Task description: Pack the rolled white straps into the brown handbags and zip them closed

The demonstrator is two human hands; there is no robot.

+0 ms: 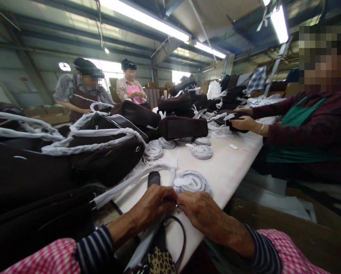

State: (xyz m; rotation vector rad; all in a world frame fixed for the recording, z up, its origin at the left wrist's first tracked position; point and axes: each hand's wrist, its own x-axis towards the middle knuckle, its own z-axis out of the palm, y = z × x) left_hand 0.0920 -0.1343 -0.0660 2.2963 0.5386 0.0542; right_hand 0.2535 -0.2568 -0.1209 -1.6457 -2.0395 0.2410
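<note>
Both my hands are closed and meet fingertip to fingertip over the white table (224,167). My left hand (156,199) is pinched on something its own fingers hide. Between the fingertips a small metal fitting (176,206) glints, and my right hand (203,213) pinches it. Just below hang a thin black strap (183,232) and a leopard-print piece (160,260); whether they join the fitting I cannot tell. A dark flat object (153,178) shows behind my left hand. Beyond my right hand lies a coil of white-wrapped strap (192,180).
Dark bags (107,160) with white-wrapped handles (102,146) pile up on the left. More bags (183,127) and smaller coils (201,151) lie farther back. A co-worker in a green apron (298,114) handles a bag at right; two other people stand at the far left.
</note>
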